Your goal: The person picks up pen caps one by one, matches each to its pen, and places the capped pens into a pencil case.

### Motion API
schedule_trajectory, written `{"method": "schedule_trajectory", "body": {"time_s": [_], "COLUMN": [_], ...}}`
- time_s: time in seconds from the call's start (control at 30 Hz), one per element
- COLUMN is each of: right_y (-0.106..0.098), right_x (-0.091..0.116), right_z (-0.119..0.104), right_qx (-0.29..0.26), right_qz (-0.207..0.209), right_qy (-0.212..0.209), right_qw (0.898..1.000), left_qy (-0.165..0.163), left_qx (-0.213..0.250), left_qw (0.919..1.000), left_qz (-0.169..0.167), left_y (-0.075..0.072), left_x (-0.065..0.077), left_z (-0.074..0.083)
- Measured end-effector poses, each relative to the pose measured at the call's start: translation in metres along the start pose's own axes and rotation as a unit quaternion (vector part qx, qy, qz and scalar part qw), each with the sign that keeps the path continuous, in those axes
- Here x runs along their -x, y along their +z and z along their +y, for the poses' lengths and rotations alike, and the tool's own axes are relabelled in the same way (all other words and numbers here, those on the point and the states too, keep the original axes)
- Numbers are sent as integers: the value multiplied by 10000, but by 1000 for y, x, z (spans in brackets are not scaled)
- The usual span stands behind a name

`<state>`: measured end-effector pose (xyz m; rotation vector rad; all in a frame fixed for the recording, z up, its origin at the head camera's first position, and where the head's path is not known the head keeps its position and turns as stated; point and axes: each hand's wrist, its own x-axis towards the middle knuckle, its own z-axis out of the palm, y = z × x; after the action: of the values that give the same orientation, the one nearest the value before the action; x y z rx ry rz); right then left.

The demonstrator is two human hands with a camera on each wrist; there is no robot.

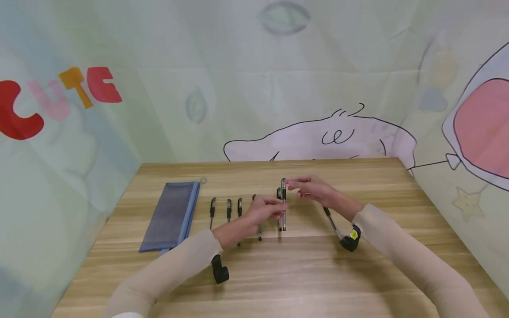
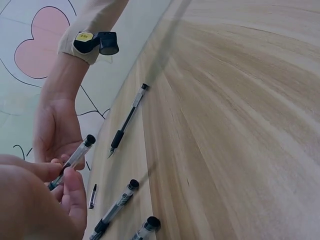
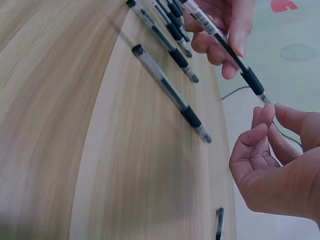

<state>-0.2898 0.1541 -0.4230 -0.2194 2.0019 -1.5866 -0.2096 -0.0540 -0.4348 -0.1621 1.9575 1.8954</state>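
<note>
My left hand point(image 1: 264, 210) holds a clear-barrelled gel pen point(image 1: 284, 198) upright, pinched along its barrel between thumb and fingers. The pen has a black rubber grip, and its point end faces up. My right hand point(image 3: 280, 165) is beside that end, thumb and forefinger almost together, the forefinger's tip right at the pen's point. Just behind the held pen, a similar pen point(image 3: 170, 90) lies on the table. Another pen point(image 2: 125, 120) with its bare point showing lies under my right forearm. Farther back sits a small dark clip-like piece point(image 3: 219, 223), perhaps a cap.
Several more pens lie in a row left of the held one, such as this pen point(image 1: 212, 210), partly covered by my left arm. A blue-grey mesh zip pouch point(image 1: 169, 216) rests at the table's left. The wooden table point(image 1: 278, 274) meets a printed curtain point(image 1: 222, 88) behind.
</note>
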Motion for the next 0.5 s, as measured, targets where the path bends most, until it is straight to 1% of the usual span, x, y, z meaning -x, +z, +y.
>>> {"method": "schedule_trajectory", "body": {"time_s": [0.13,0.2,0.27,0.37,0.5], "right_y": [-11,-17,-25,-37,-49], "right_x": [9,13,17,25,36], "right_z": [7,12,16,22,29], "right_qx": [-24,-37,-27,-94,-235], "right_qz": [-45,-116,-150,-110,-10], "right_qy": [21,-5,-34,-34,4], "right_qw": [10000,9999,9999,9999,9997], "left_qy": [61,152,248,497,767], "left_qx": [56,68,-27,-411,-1060], "left_qw": [9999,9997,9991,9967,9892], "left_qz": [80,187,339,487,668], "left_y": [3,7,11,21,33], "left_x": [-3,-6,-9,-18,-31], "left_z": [-2,-4,-4,-4,-3]}}
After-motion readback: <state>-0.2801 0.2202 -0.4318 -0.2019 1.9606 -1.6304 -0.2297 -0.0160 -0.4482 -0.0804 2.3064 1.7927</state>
